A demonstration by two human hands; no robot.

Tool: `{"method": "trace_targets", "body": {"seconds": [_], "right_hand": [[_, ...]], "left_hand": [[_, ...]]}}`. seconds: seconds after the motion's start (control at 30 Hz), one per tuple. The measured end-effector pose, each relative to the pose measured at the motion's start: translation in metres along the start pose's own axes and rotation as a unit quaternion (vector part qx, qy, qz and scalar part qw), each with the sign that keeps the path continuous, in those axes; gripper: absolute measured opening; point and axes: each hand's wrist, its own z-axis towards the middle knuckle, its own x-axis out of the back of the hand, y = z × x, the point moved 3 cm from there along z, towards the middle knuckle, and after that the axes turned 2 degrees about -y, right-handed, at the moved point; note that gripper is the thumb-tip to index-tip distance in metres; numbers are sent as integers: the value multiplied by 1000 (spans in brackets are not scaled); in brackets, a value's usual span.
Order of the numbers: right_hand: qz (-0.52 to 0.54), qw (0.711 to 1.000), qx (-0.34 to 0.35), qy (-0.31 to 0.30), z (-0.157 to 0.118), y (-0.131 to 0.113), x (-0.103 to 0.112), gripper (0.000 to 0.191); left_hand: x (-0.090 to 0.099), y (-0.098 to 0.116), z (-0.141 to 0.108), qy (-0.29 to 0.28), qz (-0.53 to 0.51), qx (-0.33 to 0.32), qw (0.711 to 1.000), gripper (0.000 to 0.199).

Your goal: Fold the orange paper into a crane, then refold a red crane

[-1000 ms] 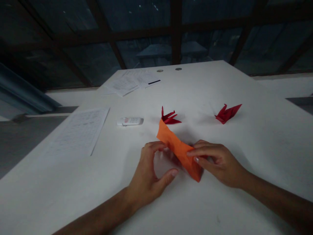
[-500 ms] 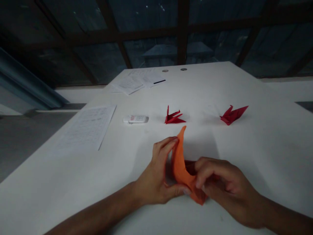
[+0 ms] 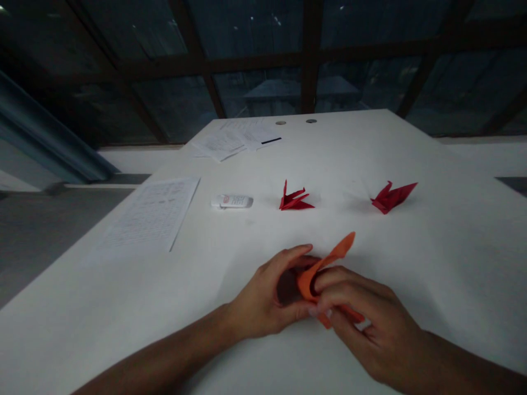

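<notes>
Pinched the orange paper (image 3: 307, 282) between thumb and fingers of the right hand (image 3: 373, 315), midway between the side edges of the desk (image 3: 436, 252), well back from its far edge. Curved the left hand (image 3: 267, 293) around the paper's left side, with its grip too hidden to tell. Had one red folded bird (image 3: 293, 203) beyond the paper, another red bird (image 3: 391, 198) toward the right edge, a white printed object (image 3: 231, 201) and a written sheet (image 3: 154, 214) toward the left.
</notes>
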Motion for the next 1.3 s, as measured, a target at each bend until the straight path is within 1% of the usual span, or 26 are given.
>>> {"method": "trace_targets", "body": {"seconds": [0.07, 0.13, 0.2, 0.23, 0.27, 0.33, 0.37, 0.43, 0.5, 0.53, 0.6, 0.67, 0.7, 0.77, 0.83, 0.9, 0.97, 1.03, 1.07, 1.1, 1.13, 1.17, 1.23, 1.27, 1.3], "right_hand": [[-6, 1000, -2, -17, -1, -2, 1, 33], [-15, 999, -9, -28, -1, -1, 4, 40], [-18, 1000, -17, -11, 0, 2, 11, 41], [-21, 999, -19, 15, 1, 5, 15, 39], [-37, 997, -28, 61, 3, 10, 20, 35], [-51, 984, -84, 147, 5, 23, 28, 30], [-26, 979, -119, 164, 7, 32, 29, 31], [92, 967, -192, 139, 10, 49, 24, 35], [210, 940, -251, 91, 12, 61, 15, 36], [249, 928, -269, 68, 12, 64, 11, 37], [298, 911, -284, 35, 12, 64, 5, 38], [316, 906, -281, 29, 13, 61, 4, 34], [318, 904, -282, 38, 14, 60, 5, 32], [311, 901, -293, 77, 13, 60, 9, 29], [303, 895, -305, 118, 12, 64, 14, 31], [293, 891, -318, 138, 10, 70, 18, 35], [268, 894, -329, 145, 8, 77, 21, 37], [232, 904, -328, 150, 8, 83, 26, 32], [213, 910, -323, 147, 8, 84, 28, 26], [197, 916, -318, 141, 9, 86, 30, 21], [185, 922, -315, 132, 9, 87, 32, 17], [178, 925, -314, 120, 10, 87, 32, 16], [197, 922, -320, 93, 11, 86, 32, 21], [219, 917, -324, 81, 11, 85, 32, 23], [244, 910, -328, 71, 12, 84, 32, 25]], "left_hand": [[1, -1, 1, 21, -24, 13, 999, 76], [2, -4, 3, 49, -59, 43, 996, 62], [3, -7, 4, 77, -120, 79, 987, 54], [3, -8, 5, 90, -153, 96, 979, 54], [4, -9, 5, 101, -183, 109, 972, 55], [4, -10, 7, 117, -222, 127, 960, 58], [5, -9, 7, 118, -235, 134, 955, 59], [5, -8, 9, 111, -256, 145, 949, 58], [6, -8, 9, 108, -258, 155, 947, 57], [7, -8, 9, 110, -252, 163, 948, 57], [9, -11, 9, 123, -235, 175, 948, 55], [12, -15, 7, 138, -227, 168, 949, 56], [13, -16, 6, 147, -228, 154, 950, 58], [15, -19, 5, 162, -240, 120, 950, 64], [16, -19, 5, 173, -251, 98, 947, 69], [17, -19, 6, 185, -244, 77, 949, 75], [21, -18, 9, 202, -208, 74, 954, 69], [26, -22, 11, 227, -151, 113, 955, 64], [29, -24, 12, 244, -110, 139, 953, 66], [33, -25, 12, 259, -59, 151, 952, 66], [36, -24, 12, 273, 5, 147, 951, 64], [39, -20, 11, 281, 89, 123, 948, 60], [40, -9, 10, 261, 260, 41, 929, 53], [36, -4, 10, 215, 301, 2, 929, 53], [32, -1, 9, 147, 312, -36, 938, 57]]}}
